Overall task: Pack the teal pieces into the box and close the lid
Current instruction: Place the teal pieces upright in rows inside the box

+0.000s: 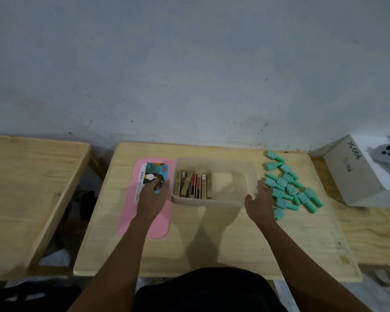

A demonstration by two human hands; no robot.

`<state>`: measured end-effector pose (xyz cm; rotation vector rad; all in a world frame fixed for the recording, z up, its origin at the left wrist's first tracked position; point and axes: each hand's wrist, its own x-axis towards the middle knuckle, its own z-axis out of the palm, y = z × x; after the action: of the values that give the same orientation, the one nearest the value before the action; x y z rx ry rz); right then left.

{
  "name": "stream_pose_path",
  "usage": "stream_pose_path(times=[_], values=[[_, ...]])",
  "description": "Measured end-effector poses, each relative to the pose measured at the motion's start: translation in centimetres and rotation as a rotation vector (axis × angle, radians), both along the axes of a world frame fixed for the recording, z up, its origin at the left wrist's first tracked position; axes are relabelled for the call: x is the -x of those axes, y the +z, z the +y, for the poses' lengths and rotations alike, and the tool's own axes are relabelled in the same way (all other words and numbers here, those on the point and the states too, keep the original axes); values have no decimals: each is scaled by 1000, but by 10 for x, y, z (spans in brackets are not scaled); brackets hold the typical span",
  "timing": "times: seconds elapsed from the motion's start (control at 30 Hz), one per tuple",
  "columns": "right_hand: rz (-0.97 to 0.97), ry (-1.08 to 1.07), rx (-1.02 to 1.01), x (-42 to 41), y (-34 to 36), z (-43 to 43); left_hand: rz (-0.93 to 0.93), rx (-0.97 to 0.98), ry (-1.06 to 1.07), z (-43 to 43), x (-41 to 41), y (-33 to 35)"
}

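Right of the box, teal pieces lie loose

Right of the box I see the teal pieces: small stoppers, each with a wide cap and narrower stem, lying on their sides with long axes mostly slanting down-right. That clear box, lidless, holds tan and red sticks standing along its left end. My right hand hovers spread between box and pieces, gripping nothing. My left hand rests flat on the pink lid left of the box.

Scuffed grey wall behind pale wooden tables, dim light.
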<state>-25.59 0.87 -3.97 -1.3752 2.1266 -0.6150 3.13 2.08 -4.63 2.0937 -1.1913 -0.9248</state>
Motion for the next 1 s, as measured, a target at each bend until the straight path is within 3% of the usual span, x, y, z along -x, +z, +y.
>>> stream_pose_path(times=[0.07, 0.27, 0.4, 0.5, 0.6, 0.73, 0.87, 1.0], values=[[-48, -9, 21, 5, -6, 1, 99, 19, -134, 0, 17, -3], [-218, -88, 95, 40, -9, 13, 11, 74, -55, -3, 29, -14], [-123, -266, 125, 80, -17, 34, -214, 277, 44, -1, 47, 0], [-73, -307, 46, 105, -25, 50, -329, 462, -126, -9, 77, 22], [-31, -234, -3, 118, -29, 59, -199, 537, -449, -20, 122, 34], [18, -171, -86, 131, -30, 59, -113, 402, -831, -31, 187, 46], [90, -139, -55, 149, -31, 51, -178, 283, -993, -47, 242, 48], [203, -23, -66, 169, -34, 34, -326, -27, -1084, -51, 290, 29]])
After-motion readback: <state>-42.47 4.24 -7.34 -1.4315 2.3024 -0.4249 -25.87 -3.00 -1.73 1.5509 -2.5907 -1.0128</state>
